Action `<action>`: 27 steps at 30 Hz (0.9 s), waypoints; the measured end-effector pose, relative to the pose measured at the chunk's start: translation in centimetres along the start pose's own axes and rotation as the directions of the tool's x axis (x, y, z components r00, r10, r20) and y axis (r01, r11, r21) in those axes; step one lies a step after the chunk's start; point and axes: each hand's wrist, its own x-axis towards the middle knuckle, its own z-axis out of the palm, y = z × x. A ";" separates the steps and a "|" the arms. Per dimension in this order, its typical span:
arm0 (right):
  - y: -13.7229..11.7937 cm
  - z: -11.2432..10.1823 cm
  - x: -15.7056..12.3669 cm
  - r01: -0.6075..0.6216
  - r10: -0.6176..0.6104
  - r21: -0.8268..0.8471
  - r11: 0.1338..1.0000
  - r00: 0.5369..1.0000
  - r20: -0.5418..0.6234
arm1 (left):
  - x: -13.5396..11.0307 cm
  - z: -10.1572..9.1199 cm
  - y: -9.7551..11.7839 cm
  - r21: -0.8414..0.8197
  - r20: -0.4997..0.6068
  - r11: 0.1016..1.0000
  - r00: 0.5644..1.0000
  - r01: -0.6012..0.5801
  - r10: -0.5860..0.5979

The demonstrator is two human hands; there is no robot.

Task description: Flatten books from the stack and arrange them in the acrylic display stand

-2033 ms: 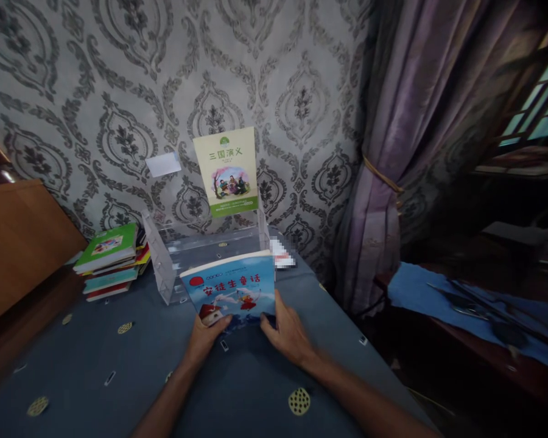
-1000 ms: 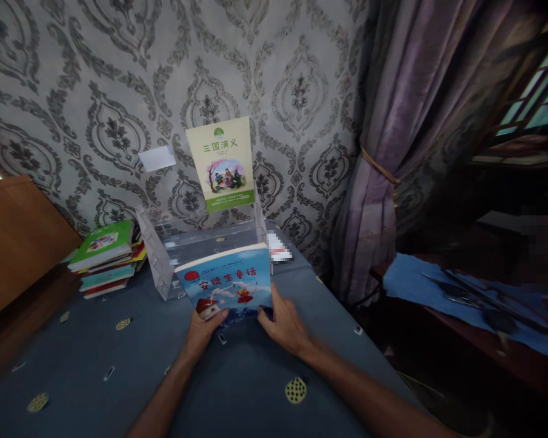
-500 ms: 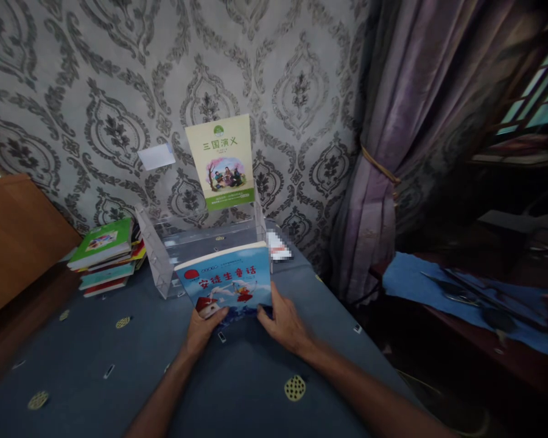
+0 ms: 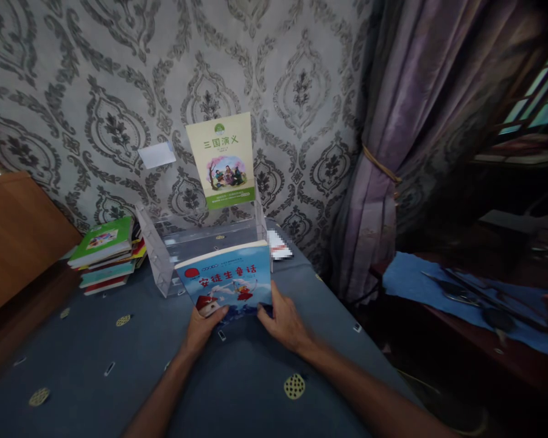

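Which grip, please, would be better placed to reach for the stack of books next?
Probably the left grip: it is nearer the stack of books, while the right grip sits farther across. Both hold the blue book, though.

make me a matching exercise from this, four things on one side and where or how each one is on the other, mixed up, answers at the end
1. blue book
2. cream-and-green book
3. stack of books
4. purple curtain

A. lying on the table, left of the clear rack
B. gathered by a cord
C. held between the left hand and right hand
D. upright at the back of the rack

Pairs: 1-C, 2-D, 3-A, 4-B
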 end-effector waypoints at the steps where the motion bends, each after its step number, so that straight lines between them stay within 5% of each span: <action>1: -0.1 -0.1 0.0 -0.002 0.002 -0.003 1.000 1.000 0.004 | 0.0 0.0 0.0 -0.002 -0.002 1.000 1.000 -0.004 0.004; 23: -0.2 -0.3 0.1 0.028 -0.028 0.026 0.999 1.000 0.011 | -0.1 -0.1 0.7 0.010 -0.009 1.000 1.000 -0.028 0.028; 27: -0.1 -0.6 0.2 0.036 -0.036 0.037 0.999 0.999 0.008 | 0.1 -0.5 1.0 0.001 -0.064 0.998 0.996 0.070 -0.069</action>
